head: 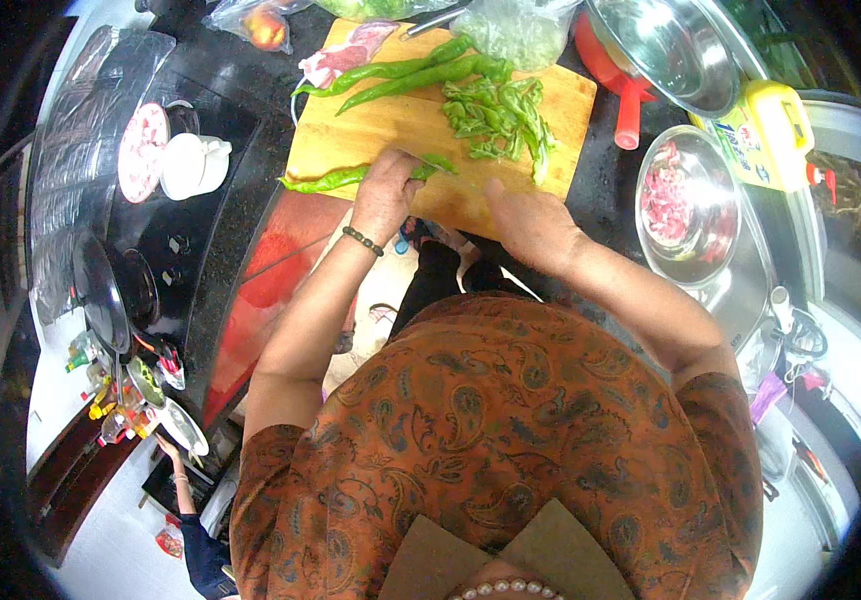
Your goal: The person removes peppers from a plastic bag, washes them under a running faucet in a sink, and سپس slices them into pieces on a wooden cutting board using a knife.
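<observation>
A wooden cutting board (400,131) lies before me. My left hand (389,191), a beaded bracelet on its wrist, holds down a long green pepper (325,178) along the board's near edge. At the right of that pepper my right hand (532,225) is closed, seemingly round a knife handle; a thin blade (449,166), blurred and hard to make out, reaches from it towards my left fingers. Cut green pepper pieces (498,120) are heaped on the board's right side. Two whole green peppers (408,75) lie further back, beside a piece of raw meat (348,54).
Right of the board stand a red-handled pan (628,120), a large metal bowl (670,52), a metal bowl of sliced meat (689,202) and a yellow jug (768,135). At left are a plate of meat (144,154), a white cup (194,165) and a wok (100,292). Another person's arm (181,480) shows lower left.
</observation>
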`<state>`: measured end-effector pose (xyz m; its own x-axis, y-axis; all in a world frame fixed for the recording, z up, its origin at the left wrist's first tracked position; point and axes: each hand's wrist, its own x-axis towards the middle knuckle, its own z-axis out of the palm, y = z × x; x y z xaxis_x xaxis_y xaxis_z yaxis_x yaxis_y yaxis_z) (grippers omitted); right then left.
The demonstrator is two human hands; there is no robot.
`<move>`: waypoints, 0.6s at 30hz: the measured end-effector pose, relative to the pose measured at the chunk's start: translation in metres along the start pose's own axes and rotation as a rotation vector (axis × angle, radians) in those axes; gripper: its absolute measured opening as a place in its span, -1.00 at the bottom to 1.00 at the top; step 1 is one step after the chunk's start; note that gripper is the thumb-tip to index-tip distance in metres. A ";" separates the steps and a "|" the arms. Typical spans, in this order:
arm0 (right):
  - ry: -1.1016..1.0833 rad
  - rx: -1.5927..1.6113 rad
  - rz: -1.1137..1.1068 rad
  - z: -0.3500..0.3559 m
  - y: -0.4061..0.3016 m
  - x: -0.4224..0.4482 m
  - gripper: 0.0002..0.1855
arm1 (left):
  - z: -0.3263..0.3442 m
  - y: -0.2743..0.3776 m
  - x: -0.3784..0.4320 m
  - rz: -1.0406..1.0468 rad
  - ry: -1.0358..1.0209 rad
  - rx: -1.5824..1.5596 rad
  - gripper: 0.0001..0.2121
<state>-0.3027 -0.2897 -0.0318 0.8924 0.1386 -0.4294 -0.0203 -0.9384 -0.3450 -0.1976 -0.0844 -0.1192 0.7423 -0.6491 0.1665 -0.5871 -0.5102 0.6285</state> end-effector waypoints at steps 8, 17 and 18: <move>0.058 0.104 -0.015 0.014 0.001 0.038 -0.81 | -0.015 -0.006 -0.001 0.209 -0.016 0.182 -0.64; 0.085 0.083 0.227 -0.024 0.016 0.007 -0.80 | 0.002 -0.019 0.011 0.198 0.026 0.109 -0.66; 0.093 0.080 0.222 -0.030 0.015 0.002 -0.80 | 0.008 -0.017 0.014 0.240 0.052 0.137 -0.75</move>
<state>-0.2881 -0.3130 -0.0129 0.8998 -0.1013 -0.4244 -0.2527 -0.9139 -0.3177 -0.1797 -0.0897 -0.1340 0.5900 -0.7327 0.3392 -0.7839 -0.4192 0.4580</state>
